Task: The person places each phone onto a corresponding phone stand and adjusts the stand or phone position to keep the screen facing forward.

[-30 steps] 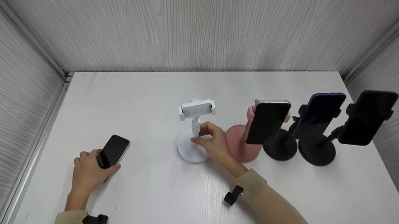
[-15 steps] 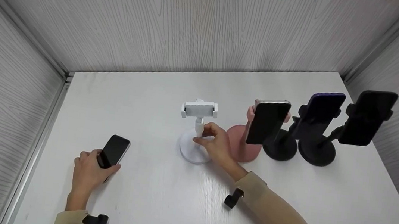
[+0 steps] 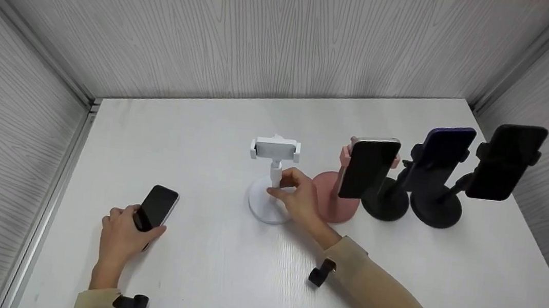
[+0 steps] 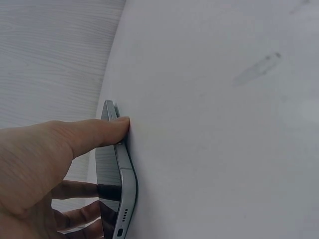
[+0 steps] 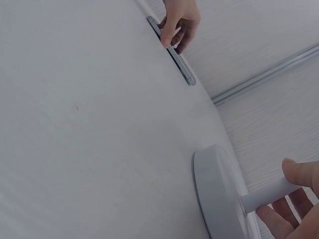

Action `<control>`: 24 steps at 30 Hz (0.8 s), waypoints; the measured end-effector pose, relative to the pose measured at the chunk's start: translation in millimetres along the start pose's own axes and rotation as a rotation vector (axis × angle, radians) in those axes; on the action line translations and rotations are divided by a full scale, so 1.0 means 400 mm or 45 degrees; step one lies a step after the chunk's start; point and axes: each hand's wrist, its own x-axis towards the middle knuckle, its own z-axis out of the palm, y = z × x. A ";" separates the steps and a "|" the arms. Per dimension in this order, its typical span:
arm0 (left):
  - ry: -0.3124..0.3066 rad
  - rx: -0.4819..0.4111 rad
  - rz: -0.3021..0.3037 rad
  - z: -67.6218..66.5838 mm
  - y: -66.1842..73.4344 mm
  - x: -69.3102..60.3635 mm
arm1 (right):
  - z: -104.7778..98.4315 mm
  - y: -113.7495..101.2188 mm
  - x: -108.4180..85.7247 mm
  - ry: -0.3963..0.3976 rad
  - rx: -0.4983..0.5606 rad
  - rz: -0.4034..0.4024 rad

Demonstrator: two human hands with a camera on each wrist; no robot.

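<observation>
On the left of the table lies a smartphone [image 3: 159, 206], dark screen up. My left hand [image 3: 123, 235] grips its near end, thumb on one long edge and fingers on the other side. In the left wrist view the thumb presses the phone's silver side [image 4: 128, 189]. A white phone stand [image 3: 276, 150] with a round base stands upright mid-table, its clamp holding nothing. My right hand [image 3: 300, 198] pinches the stand's stem between thumb and fingers. The right wrist view shows the thick white base [image 5: 219, 189] on the table and the stem [image 5: 269, 194] in the fingers.
Right of the white stand is a pink stand [image 3: 324, 193] holding a phone [image 3: 370, 167]. Beyond it are two black stands, with a purple-edged phone [image 3: 440, 157] and a black phone [image 3: 507, 162]. Wood-grain walls [image 3: 288, 36] enclose the table [image 3: 199, 269].
The white stand has shifted slightly right and turned, so its clamp now faces the front squarely. My right hand moved with it. The left hand and its phone stayed put.
</observation>
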 end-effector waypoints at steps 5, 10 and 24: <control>-0.005 -0.016 -0.021 0.000 0.000 -0.001 | -0.002 0.005 0.001 -0.020 0.018 0.008; -0.003 -0.040 -0.045 0.008 0.000 0.001 | -0.006 0.004 -0.007 -0.035 0.013 -0.004; 0.188 -0.117 0.039 0.038 0.068 -0.006 | -0.035 -0.010 -0.040 -0.032 0.068 0.000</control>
